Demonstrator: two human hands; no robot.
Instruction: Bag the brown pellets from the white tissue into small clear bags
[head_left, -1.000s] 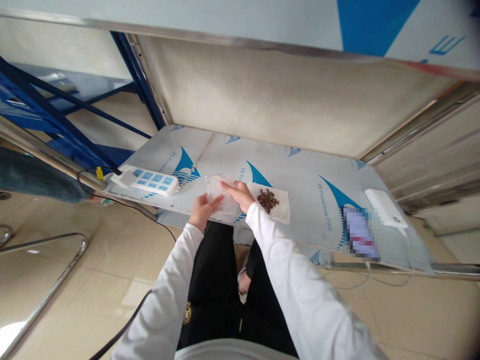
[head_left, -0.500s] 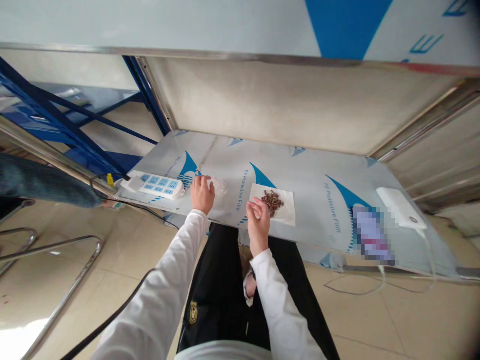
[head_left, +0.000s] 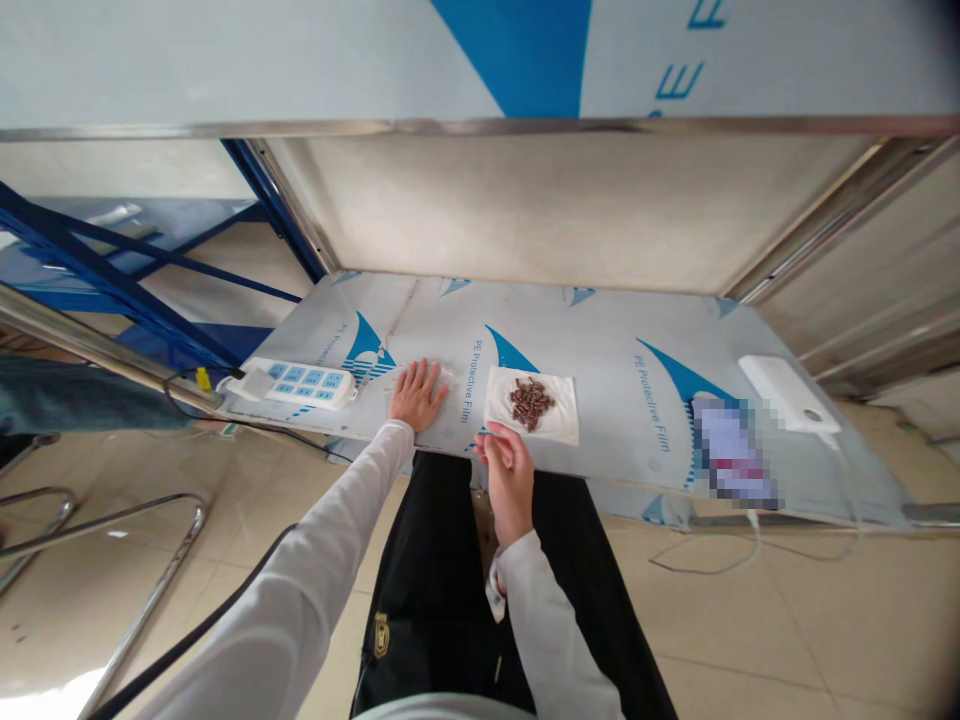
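My left hand (head_left: pixel 418 396) lies flat with fingers spread on the table, over a clear crinkled plastic sheet or bag (head_left: pixel 444 374) that it mostly covers. Close to the table's front edge, my right hand (head_left: pixel 511 478) has its thumb and fingers drawn together; whatever is at the fingertips is too small to make out. Just beyond it, a pile of small brown rod-like pieces (head_left: pixel 531 402) rests on a white square sheet (head_left: pixel 561 425). The right fingertips are beside the sheet's near left corner.
A white power strip (head_left: pixel 309 384) lies at the table's left end, its black cable running along the edge. To the right are a blurred-out phone (head_left: pixel 731 455) and a white power bank (head_left: pixel 787 393) with cables. A shelf (head_left: pixel 300 70) overhangs the table (head_left: pixel 600 340). Someone's leg (head_left: pixel 82 395) shows far left.
My left hand has gone from raised, curled fingers to lying flat on the clear plastic. My right hand has drawn back from the brown pile toward the table edge, fingers closing together.
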